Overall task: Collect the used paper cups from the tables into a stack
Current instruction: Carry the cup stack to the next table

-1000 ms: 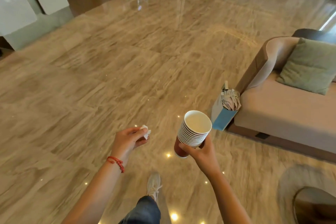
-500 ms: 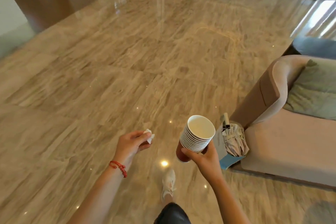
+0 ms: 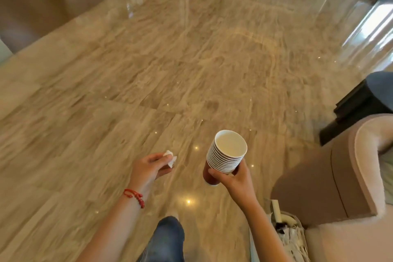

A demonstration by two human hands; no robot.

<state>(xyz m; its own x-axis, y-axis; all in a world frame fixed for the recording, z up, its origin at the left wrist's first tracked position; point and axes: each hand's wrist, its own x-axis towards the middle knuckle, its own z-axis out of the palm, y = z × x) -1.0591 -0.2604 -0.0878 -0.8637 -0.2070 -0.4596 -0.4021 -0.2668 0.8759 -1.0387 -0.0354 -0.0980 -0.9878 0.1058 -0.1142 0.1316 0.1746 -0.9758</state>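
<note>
My right hand [image 3: 232, 178] grips a stack of several nested paper cups [image 3: 225, 154], white inside with thin dark rims and a red-brown outer wall, tilted a little to the left. The top cup looks empty. My left hand [image 3: 150, 169] pinches a small crumpled white tissue [image 3: 170, 158] between thumb and fingers; a red string bracelet sits on its wrist. Both hands are held out in front of me over the polished marble floor, about a hand's width apart. No table is in view.
A beige sofa arm [image 3: 340, 178] stands close on my right, with a bag holding a folded umbrella [image 3: 285, 229] on the floor beside it. A dark low piece of furniture [image 3: 361, 104] is further right. Open marble floor [image 3: 170, 70] stretches ahead; my leg [image 3: 165, 240] shows below.
I have walked forward past the sofa, which slid to the lower right along with the bag. Both hands keep the same hold on the cups and the tissue.
</note>
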